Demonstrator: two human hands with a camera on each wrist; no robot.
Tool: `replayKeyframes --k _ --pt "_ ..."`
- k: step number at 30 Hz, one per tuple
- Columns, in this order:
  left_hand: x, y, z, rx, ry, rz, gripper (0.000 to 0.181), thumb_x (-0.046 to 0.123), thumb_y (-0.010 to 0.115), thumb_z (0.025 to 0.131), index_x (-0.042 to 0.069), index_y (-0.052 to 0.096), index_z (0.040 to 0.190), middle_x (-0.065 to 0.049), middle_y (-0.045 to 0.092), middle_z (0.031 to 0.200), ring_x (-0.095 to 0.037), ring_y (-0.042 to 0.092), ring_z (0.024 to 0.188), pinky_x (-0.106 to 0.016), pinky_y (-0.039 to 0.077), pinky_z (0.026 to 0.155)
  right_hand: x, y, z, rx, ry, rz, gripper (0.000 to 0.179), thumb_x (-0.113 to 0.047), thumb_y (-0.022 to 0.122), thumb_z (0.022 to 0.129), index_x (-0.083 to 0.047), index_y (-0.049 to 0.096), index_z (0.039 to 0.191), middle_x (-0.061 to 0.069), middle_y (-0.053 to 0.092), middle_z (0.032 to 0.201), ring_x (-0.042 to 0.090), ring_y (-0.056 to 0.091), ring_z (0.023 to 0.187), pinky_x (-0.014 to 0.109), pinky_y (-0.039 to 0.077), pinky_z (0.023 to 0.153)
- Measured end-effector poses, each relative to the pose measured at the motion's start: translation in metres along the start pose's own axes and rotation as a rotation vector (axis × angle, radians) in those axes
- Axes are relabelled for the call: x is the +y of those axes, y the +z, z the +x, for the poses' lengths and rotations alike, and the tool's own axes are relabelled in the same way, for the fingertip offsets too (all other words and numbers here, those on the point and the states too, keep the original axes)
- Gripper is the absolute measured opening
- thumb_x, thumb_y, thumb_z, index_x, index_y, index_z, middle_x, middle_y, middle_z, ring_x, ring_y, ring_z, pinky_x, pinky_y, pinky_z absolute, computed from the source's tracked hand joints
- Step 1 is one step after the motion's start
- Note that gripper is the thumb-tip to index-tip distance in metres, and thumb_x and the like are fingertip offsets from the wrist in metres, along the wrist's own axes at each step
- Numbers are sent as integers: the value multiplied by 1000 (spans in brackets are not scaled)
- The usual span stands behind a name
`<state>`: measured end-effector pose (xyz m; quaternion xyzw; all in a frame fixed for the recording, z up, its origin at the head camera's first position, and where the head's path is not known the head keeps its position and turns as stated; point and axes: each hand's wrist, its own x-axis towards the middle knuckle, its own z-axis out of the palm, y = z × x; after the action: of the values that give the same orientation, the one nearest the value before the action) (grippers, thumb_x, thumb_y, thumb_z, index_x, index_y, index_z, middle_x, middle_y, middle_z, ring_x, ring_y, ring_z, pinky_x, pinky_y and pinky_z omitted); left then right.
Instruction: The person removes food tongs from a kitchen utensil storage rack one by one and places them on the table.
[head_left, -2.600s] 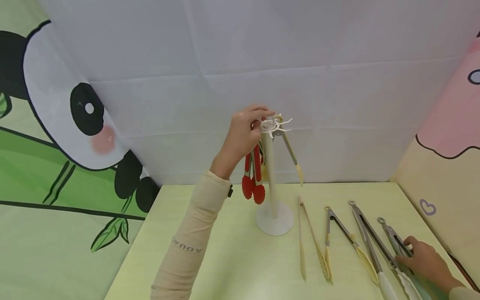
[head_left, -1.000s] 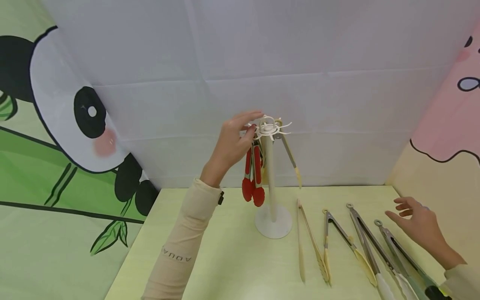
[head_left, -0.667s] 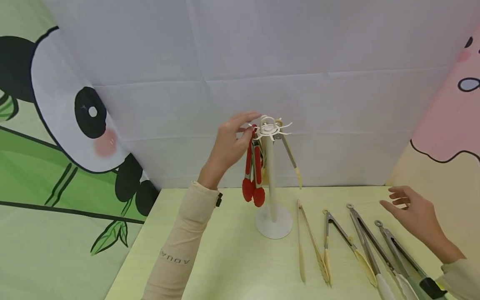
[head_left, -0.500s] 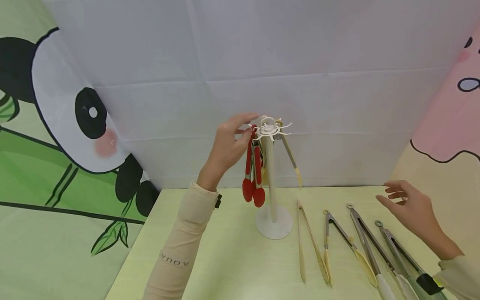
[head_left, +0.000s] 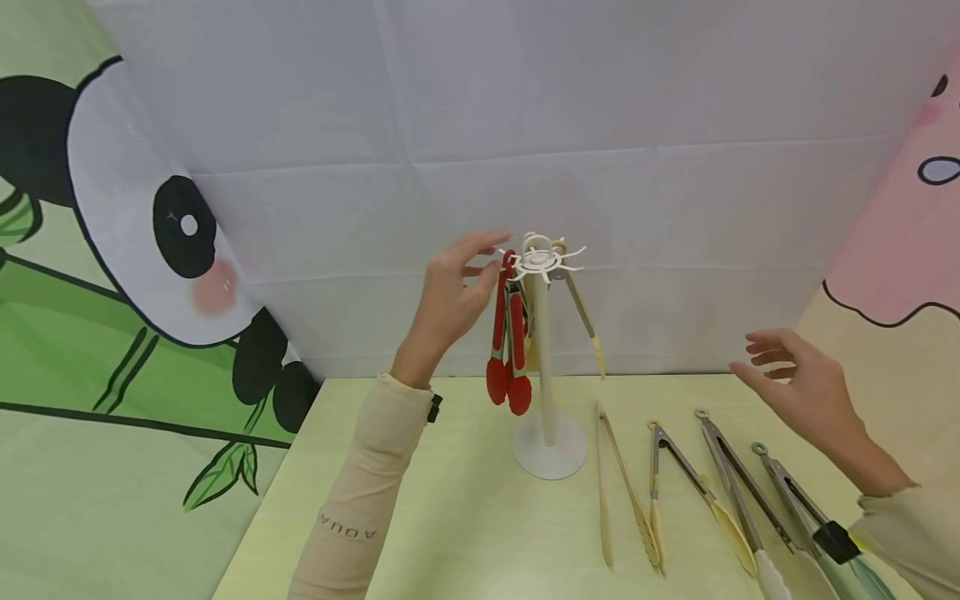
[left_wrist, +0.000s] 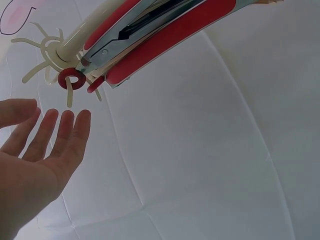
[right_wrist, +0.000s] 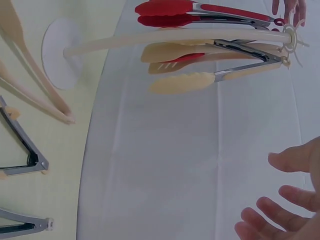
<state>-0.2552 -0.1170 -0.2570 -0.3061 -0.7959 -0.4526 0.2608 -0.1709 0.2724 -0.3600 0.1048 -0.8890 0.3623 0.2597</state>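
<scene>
Red-handled tongs hang by their red ring from a hook of the white rack; the left wrist view shows the hook passing through that ring. Just left of it is my left hand, its fingers loosely bent, holding nothing; the left wrist view shows its fingertips apart from the hook tip. My right hand hovers at the right over the table's far edge, fingers spread and thumb apart, with nothing in it. Below it lie grey tongs with green ends. Tongs with cream tips hang on the rack's other side.
On the table lie wooden tongs, yellow-tipped tongs and white-tipped tongs, in a row right of the rack's round base. More wooden utensils hang at the rack. A white cloth stands behind.
My right hand has lifted off the green-ended tongs and drifted left. My left hand has let go at the hook and drawn back left, uncovering the red ring.
</scene>
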Motion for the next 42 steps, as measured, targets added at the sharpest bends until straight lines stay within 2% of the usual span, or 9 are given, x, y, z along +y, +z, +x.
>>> replayKeyframes --k 6,14,22,30,37,42 --pt "-4 0 -4 7 -25 -11 33 1 56 90 8 64 122 -6 63 119 -23 59 102 -30 53 78 -15 -1 10 13 -37 10 37 -10 72 82 -3 61 117 -15 56 96 -13 50 83 5 41 68" --pt "-11 0 -10 13 -68 -31 33 6 59 91 8 63 123 -9 62 118 -25 59 104 -35 53 79 -33 0 27 31 -19 25 38 -12 74 81 -5 62 117 -3 60 98 -11 51 84 4 40 70" --pt "-17 2 -16 10 -108 -89 35 5 61 88 4 61 123 -11 63 115 -23 59 101 -36 53 79 -49 0 42 31 -39 69 41 -13 74 81 -8 61 119 -5 59 101 -6 52 87 7 42 72" --pt "-23 6 -20 -2 -173 -140 37 1 62 87 -2 58 124 -19 60 117 -35 57 104 -46 51 82 -65 2 55 5 -66 85 43 -14 74 82 -7 59 121 4 60 107 -1 54 89 10 42 71" --pt "-26 8 -26 -8 -211 -151 38 10 66 87 5 59 124 -10 61 117 -27 58 103 -38 52 83 -80 5 66 -16 -71 91 44 -19 74 82 -8 59 121 4 60 110 -4 53 89 12 43 72" --pt "-29 10 -29 -5 -218 -171 41 13 67 86 6 58 125 -11 61 116 -28 57 103 -40 52 83 -87 8 75 -20 -97 93 45 -20 74 82 -8 59 122 5 60 111 -3 53 88 11 43 71"
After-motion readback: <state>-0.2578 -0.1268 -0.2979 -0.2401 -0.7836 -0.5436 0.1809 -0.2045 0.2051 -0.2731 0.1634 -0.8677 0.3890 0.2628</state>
